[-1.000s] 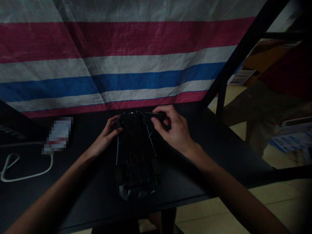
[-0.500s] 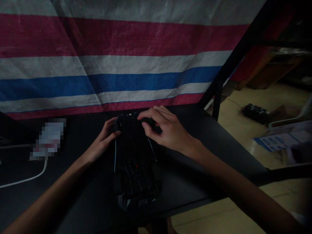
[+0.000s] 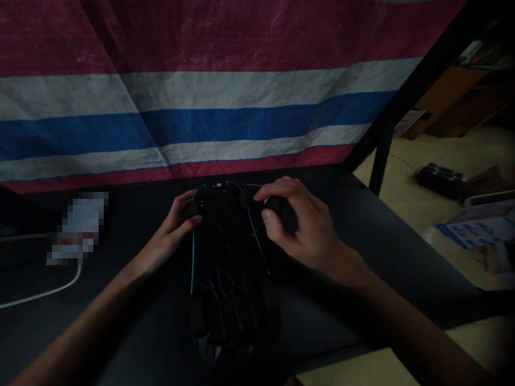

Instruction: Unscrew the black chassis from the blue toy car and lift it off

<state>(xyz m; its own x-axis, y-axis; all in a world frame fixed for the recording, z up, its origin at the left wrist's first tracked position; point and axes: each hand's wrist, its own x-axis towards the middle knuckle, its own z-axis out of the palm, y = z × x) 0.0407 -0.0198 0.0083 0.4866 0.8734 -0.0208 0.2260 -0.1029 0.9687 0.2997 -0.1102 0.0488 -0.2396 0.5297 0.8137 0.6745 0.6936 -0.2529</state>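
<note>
A black toy car (image 3: 221,252) lies upside down on the dark table, its underside facing up and its front end away from me. My left hand (image 3: 173,228) is closed around its far left corner, with the thumb on top by the front left wheel (image 3: 192,210). Just off the car's far right side, my right hand (image 3: 303,225) pinches a dark round piece that looks like a wheel (image 3: 277,203). Poor light hides the piece's details. A thin dark rod shows near my right thumb; what it belongs to is unclear.
A blurred-out flat item (image 3: 80,225) with a white cable (image 3: 68,287) lies at the left of the black table (image 3: 382,230). Behind hangs a striped tarp (image 3: 225,126). A black frame post (image 3: 380,161) stands at right; on the floor beyond are a dark box-like object (image 3: 438,181) and papers.
My right hand has moved right, away from the car's front right corner, with the dark wheel between its fingers. My left hand still grips the car. The view has shifted slightly.
</note>
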